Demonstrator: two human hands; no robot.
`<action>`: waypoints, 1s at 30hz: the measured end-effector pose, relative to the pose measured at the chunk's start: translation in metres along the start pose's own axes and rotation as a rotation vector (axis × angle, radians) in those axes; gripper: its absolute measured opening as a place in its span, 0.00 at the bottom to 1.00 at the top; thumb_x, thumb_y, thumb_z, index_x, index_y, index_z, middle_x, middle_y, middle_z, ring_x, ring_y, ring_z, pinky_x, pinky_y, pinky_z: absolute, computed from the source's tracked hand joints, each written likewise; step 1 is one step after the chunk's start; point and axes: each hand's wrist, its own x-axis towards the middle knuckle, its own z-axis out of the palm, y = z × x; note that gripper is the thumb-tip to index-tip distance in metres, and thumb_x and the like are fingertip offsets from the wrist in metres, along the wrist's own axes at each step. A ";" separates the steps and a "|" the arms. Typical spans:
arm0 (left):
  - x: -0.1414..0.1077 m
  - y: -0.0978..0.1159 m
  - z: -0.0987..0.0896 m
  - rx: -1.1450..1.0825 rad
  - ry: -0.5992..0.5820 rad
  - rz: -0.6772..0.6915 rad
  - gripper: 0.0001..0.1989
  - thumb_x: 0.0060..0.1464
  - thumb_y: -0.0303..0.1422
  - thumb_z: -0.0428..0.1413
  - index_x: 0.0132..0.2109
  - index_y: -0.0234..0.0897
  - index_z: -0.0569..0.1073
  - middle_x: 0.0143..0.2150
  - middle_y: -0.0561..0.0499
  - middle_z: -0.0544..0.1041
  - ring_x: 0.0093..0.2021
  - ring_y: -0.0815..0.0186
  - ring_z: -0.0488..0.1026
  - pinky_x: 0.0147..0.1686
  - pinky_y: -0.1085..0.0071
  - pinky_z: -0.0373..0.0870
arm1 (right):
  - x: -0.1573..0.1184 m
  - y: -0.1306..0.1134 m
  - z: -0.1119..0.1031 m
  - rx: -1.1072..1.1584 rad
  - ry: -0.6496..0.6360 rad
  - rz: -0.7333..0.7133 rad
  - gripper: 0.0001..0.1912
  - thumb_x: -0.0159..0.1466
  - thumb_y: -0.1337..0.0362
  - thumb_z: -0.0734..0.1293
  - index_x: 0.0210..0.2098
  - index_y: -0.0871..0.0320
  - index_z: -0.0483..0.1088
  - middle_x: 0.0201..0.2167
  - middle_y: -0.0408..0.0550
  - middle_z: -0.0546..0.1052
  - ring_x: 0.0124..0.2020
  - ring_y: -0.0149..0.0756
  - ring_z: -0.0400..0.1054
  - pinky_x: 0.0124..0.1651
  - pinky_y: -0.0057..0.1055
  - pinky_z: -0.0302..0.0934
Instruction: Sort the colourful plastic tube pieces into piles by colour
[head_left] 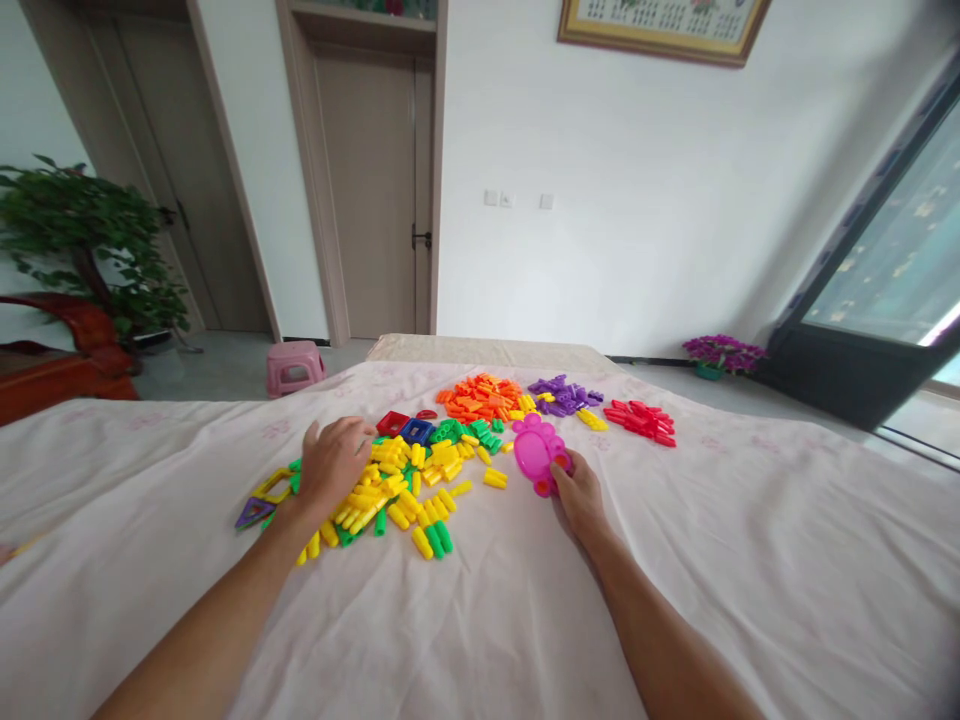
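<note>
My right hand (577, 493) grips a pink plastic piece (535, 450) by its lower right edge; the piece is round with scalloped lobes and is held tilted above the cloth. My left hand (336, 462) is over the left side of a pile of yellow plastic building pieces (375, 497), back of the hand up, fingers apart and nothing visible in them. Green pieces (442, 537) are mixed among the yellow ones. Just beyond its fingertips lie a red square frame (392, 423) and a blue square frame (417, 431).
Orange (480, 398), purple (561, 394) and red pieces (641, 421) lie in separate heaps farther back. A yellow frame (273, 486) and a purple triangle (253, 513) sit left of the pile. The pale cloth (720, 560) is wrinkled. A pink stool (295, 367) stands beyond the table.
</note>
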 end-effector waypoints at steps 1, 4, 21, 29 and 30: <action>-0.001 -0.012 -0.002 0.002 0.005 -0.074 0.15 0.62 0.33 0.47 0.47 0.41 0.77 0.55 0.44 0.79 0.55 0.54 0.74 0.64 0.47 0.55 | 0.000 0.000 0.000 -0.001 0.001 0.000 0.27 0.59 0.54 0.62 0.52 0.64 0.74 0.40 0.55 0.80 0.39 0.45 0.73 0.41 0.36 0.63; -0.006 -0.049 -0.005 -0.006 -0.060 -0.305 0.19 0.63 0.40 0.45 0.48 0.39 0.78 0.53 0.42 0.80 0.54 0.51 0.75 0.56 0.55 0.66 | 0.001 0.003 0.001 -0.005 -0.001 0.000 0.27 0.59 0.53 0.62 0.52 0.64 0.74 0.40 0.54 0.80 0.39 0.45 0.73 0.41 0.36 0.63; -0.019 -0.046 0.031 -0.103 -0.293 -0.407 0.30 0.65 0.50 0.41 0.64 0.41 0.69 0.62 0.39 0.74 0.60 0.50 0.72 0.56 0.53 0.66 | 0.002 0.004 0.001 -0.032 -0.026 0.016 0.28 0.60 0.54 0.62 0.54 0.64 0.72 0.43 0.55 0.80 0.42 0.45 0.72 0.44 0.36 0.61; -0.006 -0.020 0.031 -0.758 -0.146 -0.225 0.32 0.64 0.50 0.42 0.67 0.38 0.67 0.69 0.42 0.66 0.71 0.58 0.60 0.70 0.59 0.55 | 0.001 0.001 0.000 0.000 -0.009 0.016 0.29 0.58 0.52 0.63 0.52 0.64 0.73 0.41 0.55 0.80 0.41 0.45 0.72 0.43 0.36 0.61; -0.003 -0.026 0.027 -0.822 -0.135 -0.231 0.32 0.64 0.51 0.43 0.67 0.38 0.66 0.69 0.42 0.66 0.70 0.58 0.60 0.69 0.59 0.55 | 0.001 0.001 -0.001 0.004 -0.008 0.016 0.29 0.58 0.52 0.63 0.52 0.65 0.73 0.42 0.56 0.80 0.41 0.45 0.72 0.43 0.36 0.62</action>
